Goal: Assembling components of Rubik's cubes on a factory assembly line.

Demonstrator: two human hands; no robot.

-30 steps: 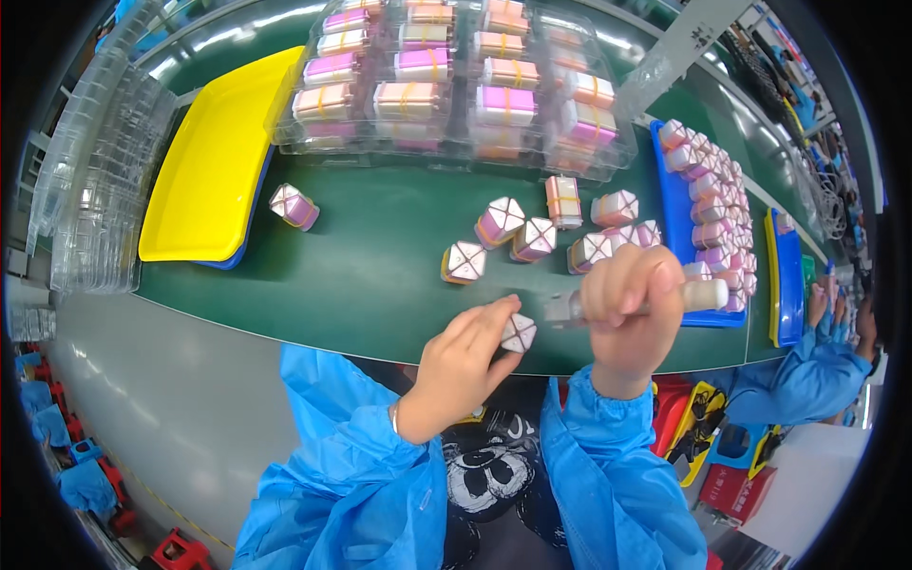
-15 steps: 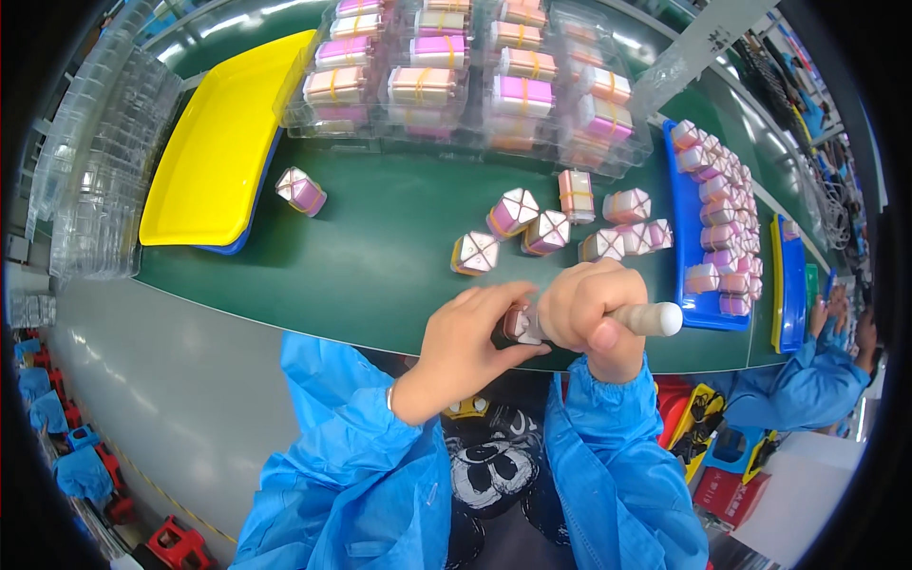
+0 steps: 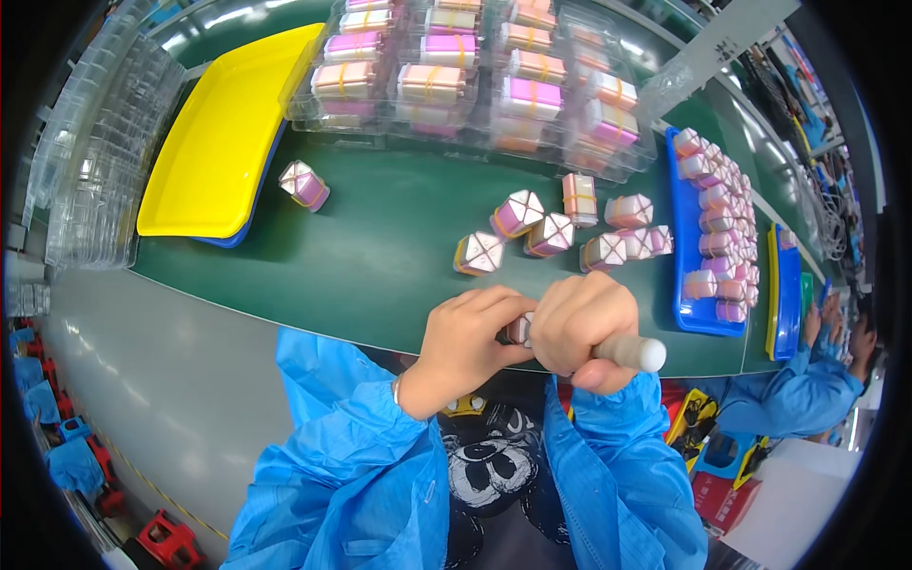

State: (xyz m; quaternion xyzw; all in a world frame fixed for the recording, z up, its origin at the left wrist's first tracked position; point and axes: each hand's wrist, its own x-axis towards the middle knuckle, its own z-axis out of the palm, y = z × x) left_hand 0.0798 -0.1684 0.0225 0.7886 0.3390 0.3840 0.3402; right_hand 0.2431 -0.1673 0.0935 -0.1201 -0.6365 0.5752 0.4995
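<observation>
At the bench's near edge, my left hand point(image 3: 463, 340) is curled around a small block point(image 3: 519, 329), of which only a pale end shows between the fingers. My right hand point(image 3: 584, 321) is closed on the pale, round-ended handle point(image 3: 633, 352) of a tool. The tool's working end is hidden by my fist, which is right up against the block. Beyond my hands stand several pink and white blocks bound with bands; the nearest is a banded block point(image 3: 479, 254) with crossed bands on its white top.
A blue tray point(image 3: 711, 319) full of banded blocks stands at right. Clear plastic trays point(image 3: 380, 112) with more blocks line the back. At left are a yellow tray point(image 3: 204, 157), stacked clear trays point(image 3: 95, 161) and a lone block point(image 3: 304, 186). A co-worker's blue sleeve point(image 3: 793, 399) shows at far right.
My right fist and the tool handle have moved slightly left, and the handle's end sits lower. My fist now covers more of the block. The left hand keeps its hold.
</observation>
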